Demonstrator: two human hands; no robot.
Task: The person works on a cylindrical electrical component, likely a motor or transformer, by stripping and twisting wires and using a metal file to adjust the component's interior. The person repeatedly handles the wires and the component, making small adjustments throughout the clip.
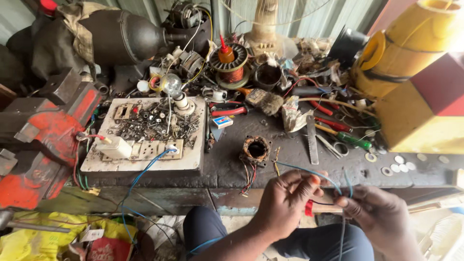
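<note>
My left hand (286, 203) and my right hand (382, 215) are close together below the bench's front edge, over my lap. Both pinch thin wires: a blue wire (309, 172) arcs from the bench into the left hand, and a second blue strand (348, 182) rises by the right hand. A short red piece (309, 208) shows between the left fingers, joined to a dark wire running toward the right hand. On the bench just above sits a small motor stator (256, 150) with coloured leads hanging over the edge.
A white board (145, 162) littered with screws, a switch and a bulb lies at left beside a red vise (43, 140). Pliers, screwdrivers, a file (311, 140), washers and coils crowd the bench. A yellow drum (411, 43) and a yellow-red box (425, 111) stand at right.
</note>
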